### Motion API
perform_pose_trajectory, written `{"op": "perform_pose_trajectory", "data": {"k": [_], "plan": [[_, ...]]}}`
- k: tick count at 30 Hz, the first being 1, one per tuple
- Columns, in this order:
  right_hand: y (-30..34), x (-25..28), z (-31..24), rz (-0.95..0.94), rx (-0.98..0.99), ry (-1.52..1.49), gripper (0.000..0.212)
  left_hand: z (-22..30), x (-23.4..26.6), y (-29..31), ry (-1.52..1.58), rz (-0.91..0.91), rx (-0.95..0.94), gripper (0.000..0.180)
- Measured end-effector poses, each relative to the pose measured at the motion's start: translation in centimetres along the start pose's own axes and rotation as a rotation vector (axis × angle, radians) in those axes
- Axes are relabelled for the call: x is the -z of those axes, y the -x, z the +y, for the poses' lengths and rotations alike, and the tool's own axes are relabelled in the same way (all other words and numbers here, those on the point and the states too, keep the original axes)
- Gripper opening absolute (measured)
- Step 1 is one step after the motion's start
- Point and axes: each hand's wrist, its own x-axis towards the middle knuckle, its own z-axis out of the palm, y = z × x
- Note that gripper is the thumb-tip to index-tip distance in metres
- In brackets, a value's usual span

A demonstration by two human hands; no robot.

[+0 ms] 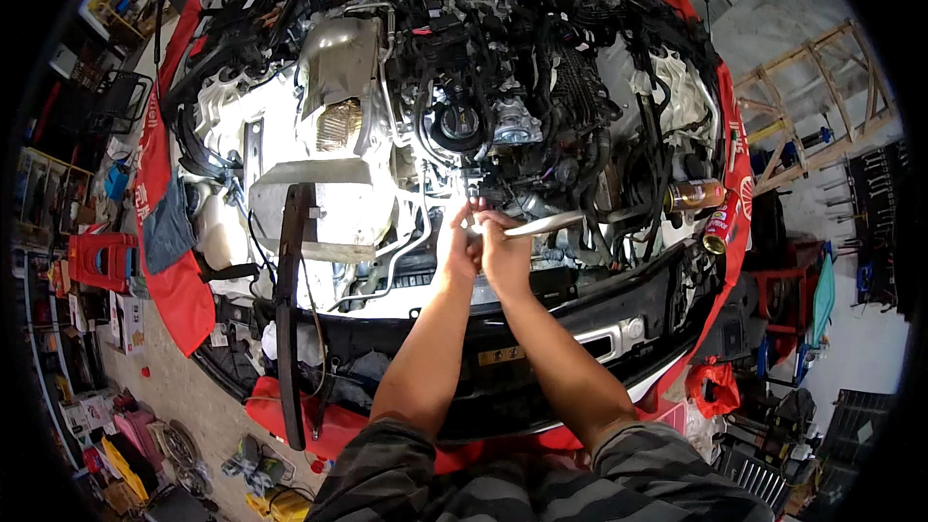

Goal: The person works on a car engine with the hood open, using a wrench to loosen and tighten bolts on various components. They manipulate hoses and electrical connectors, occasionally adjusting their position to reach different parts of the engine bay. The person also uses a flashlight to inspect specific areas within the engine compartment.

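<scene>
Both my hands meet over the front middle of an open car engine bay. My left hand (456, 244) has its fingers curled inward, with the fingertips close to a brightly lit metal fitting (473, 184). What those fingers hold is hidden. Beside it, nearly touching, my right hand (505, 253) is closed around the left end of a silver pipe (546, 224). The pipe runs right from the knuckles toward a dark hose. Just beyond the hands lies the engine (459, 121), with its black round cap and hoses.
Red covers (159, 184) drape the fenders. A dark upright bar (290, 329) stands left of my arms. Two cans, one gold (694, 195) and one red and yellow (715, 232), rest at the right edge. The black front bumper (541, 367) lies beneath my forearms.
</scene>
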Motion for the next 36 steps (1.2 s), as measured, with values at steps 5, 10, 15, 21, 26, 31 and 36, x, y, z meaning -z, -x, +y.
{"op": "perform_pose_trajectory", "data": {"k": [5, 10, 15, 21, 26, 31, 36], "plan": [[-1.5, 0.5, 0.6, 0.109, -0.512, -0.497, 0.016, 2.8, 2.0, -0.4, 0.062, -0.193, 0.355, 0.021], [-3.1, 3.0, 1.9, 0.107, -0.740, -0.732, 0.018, 0.1, -1.9, 2.8, -0.216, 0.059, 0.071, 0.027], [-0.4, -2.1, 1.6, -0.057, 0.668, 0.619, 0.014, 0.7, 2.4, 0.3, 0.077, -0.419, -0.049, 0.025], [-3.6, 3.0, 1.3, 0.049, -0.596, -0.564, 0.015, -0.2, 0.8, 0.5, -0.188, -0.123, 0.075, 0.034], [-2.3, 1.2, 0.9, 0.066, -0.397, -0.450, 0.014, 0.6, 0.8, 0.5, -0.116, -0.081, 0.044, 0.033], [-1.2, -1.3, 0.8, -0.016, 0.585, 0.456, 0.014, 0.0, -0.8, 0.2, 0.054, -0.141, 0.129, 0.032], [-4.2, 4.2, 2.0, 0.002, -0.705, -0.787, 0.020, -0.6, -1.6, 1.5, -0.272, -0.052, -0.001, 0.030]]}}
